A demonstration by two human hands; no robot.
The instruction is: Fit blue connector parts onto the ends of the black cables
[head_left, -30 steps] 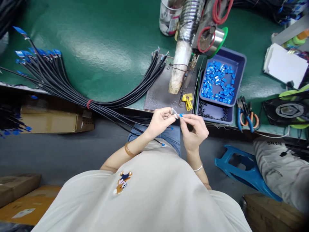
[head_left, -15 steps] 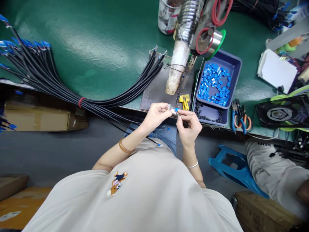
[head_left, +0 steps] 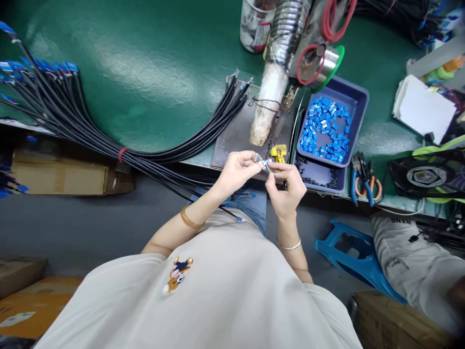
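My left hand (head_left: pixel 238 172) is closed in a pinch at the bench's front edge. White and silvery thin wires (head_left: pixel 262 165) stick out from its fingertips; whether these belong to a cable is hidden by the hand. A small blue connector (head_left: pixel 268 162) sits between the two hands, beside those wires. Close on the right, my right hand (head_left: pixel 286 186) pinches at the connector, and a thin light strand or pin runs down from it to the thumb. The fingertips of both hands nearly meet. Just behind them lies a yellow tool (head_left: pixel 279 152).
A bundle of black cables (head_left: pixel 152 155) crosses the bench on the left. A taped duct (head_left: pixel 267 102) hangs over a dark board (head_left: pixel 232 133). On the right are a tray (head_left: pixel 359 104) of blue connectors, pliers (head_left: pixel 363 182), a fan (head_left: pixel 425 174), and a seated person's leg (head_left: pixel 403 247).
Both hands stay together in nearly the same place, with the connector turned slightly between the fingertips. The whole view has shifted a little.
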